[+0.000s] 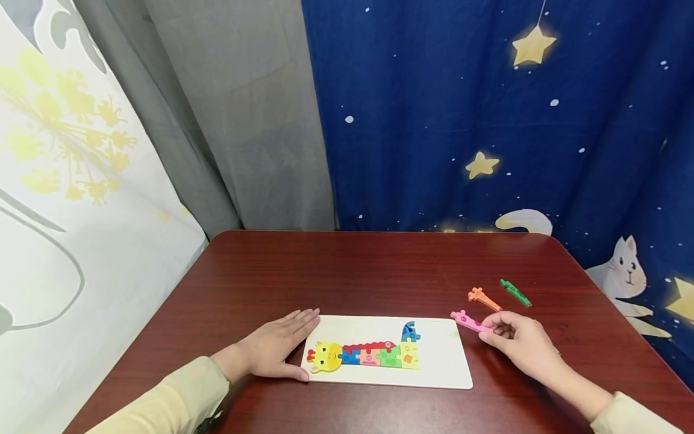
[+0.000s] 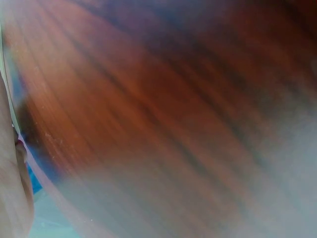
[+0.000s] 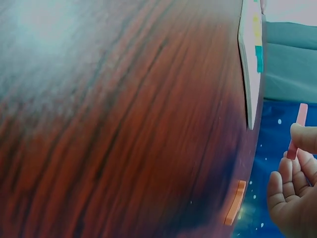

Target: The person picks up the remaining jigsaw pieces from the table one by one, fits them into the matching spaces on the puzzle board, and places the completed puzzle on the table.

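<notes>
A white puzzle board (image 1: 441, 355) lies on the table, bearing a giraffe of colourful joined pieces: a yellow head (image 1: 326, 357) at the left, a red mane strip (image 1: 368, 346) and a blue piece (image 1: 410, 331) sticking up at the right. My left hand (image 1: 279, 345) rests flat at the board's left edge, fingers straight. Between thumb and fingers my right hand (image 1: 523, 340) pinches a pink puzzle piece (image 1: 468, 321), just off the board's upper right corner. In the right wrist view the pink piece (image 3: 301, 116) stands up from the fingertips, above the table.
Beyond my right hand lie an orange puzzle piece (image 1: 484, 298) and a green puzzle piece (image 1: 515, 293). The dark red wooden table (image 1: 347, 271) ends at a blue starry curtain (image 1: 412, 150) and a grey curtain (image 1: 255, 120). White patterned cloth (image 1: 81, 253) hangs at the left.
</notes>
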The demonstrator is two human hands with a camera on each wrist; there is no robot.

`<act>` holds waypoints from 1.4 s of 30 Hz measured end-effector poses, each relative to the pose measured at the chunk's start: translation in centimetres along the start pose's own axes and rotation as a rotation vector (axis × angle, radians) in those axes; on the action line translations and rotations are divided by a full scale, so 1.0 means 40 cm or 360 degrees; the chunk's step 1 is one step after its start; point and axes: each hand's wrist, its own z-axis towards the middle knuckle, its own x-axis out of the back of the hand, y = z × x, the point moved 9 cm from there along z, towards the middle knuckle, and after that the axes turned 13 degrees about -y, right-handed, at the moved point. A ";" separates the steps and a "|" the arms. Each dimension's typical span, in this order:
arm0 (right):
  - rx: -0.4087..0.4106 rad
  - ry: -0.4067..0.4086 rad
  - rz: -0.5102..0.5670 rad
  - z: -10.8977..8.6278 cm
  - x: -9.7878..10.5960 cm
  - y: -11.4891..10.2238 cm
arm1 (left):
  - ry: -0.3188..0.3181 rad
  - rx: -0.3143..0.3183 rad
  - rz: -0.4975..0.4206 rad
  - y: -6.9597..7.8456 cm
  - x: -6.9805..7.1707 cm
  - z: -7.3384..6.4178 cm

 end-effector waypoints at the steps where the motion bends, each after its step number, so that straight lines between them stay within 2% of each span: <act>1: 0.0012 -0.0004 0.0012 -0.001 -0.004 -0.003 | -0.0003 0.0000 -0.0001 0.001 -0.002 0.000; 12: 0.0038 -0.0092 0.0083 -0.010 -0.054 -0.021 | -0.0003 -0.0010 0.0006 0.008 -0.019 0.002; 17: 0.0100 -0.0110 0.0116 -0.011 -0.070 -0.038 | 0.0000 -0.0014 -0.0001 0.012 -0.025 0.003; 24: 0.0101 -0.0215 0.0165 -0.008 -0.100 -0.053 | 0.0017 -0.0018 -0.0016 0.009 -0.031 0.003; 42: 0.0230 -0.0387 0.0157 0.014 -0.151 -0.078 | 0.0036 -0.0003 0.0012 -0.010 -0.018 0.012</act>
